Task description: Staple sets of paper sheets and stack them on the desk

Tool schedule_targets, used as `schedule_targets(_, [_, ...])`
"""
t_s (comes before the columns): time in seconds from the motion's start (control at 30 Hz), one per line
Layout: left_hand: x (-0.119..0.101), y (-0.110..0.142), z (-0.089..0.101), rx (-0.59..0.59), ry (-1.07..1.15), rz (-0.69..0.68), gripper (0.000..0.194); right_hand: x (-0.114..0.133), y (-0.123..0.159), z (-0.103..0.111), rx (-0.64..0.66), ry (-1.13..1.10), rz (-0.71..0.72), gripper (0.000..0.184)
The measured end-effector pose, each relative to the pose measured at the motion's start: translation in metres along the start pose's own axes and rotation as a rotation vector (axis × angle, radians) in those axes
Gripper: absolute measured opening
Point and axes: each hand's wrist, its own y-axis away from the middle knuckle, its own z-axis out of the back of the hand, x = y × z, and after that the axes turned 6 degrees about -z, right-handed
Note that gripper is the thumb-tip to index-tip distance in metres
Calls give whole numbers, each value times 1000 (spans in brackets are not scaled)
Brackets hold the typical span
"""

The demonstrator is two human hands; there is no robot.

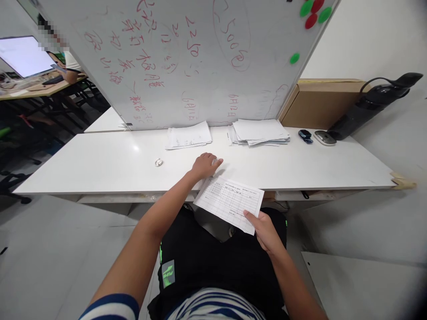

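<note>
My right hand (pixel 267 233) grips a printed paper form (pixel 233 200) at its near right corner, thumb on top and fingers beneath. The form has a table of lines and tilts over my lap, its far part at the desk's front edge. My left hand (pixel 205 165) is over the white desk (pixel 110 160), just beyond the form's far left corner. Its thumb is stretched out to the right, apart from the fingers, which are partly hidden. Whether it touches the form's corner I cannot tell.
Two paper stacks, a left one (pixel 189 135) and a right one (pixel 260 132), lie below a whiteboard (pixel 200 58). A small white ring-shaped item (pixel 159 162) is left of my hand. A dark watch (pixel 305 135), mouse (pixel 325 138), black bottle (pixel 367 106) and cardboard box (pixel 320 104) stand right.
</note>
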Motion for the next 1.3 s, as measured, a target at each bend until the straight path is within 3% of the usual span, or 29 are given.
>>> schedule_targets(0.4, [-5,1,0,21,-189,15,65,-4,2,1,-30,-11,-24,43])
schedule_targets(1.3, [-7,3,0,34,-212,21,65,-2,-1,-9,-58,24,-17,43])
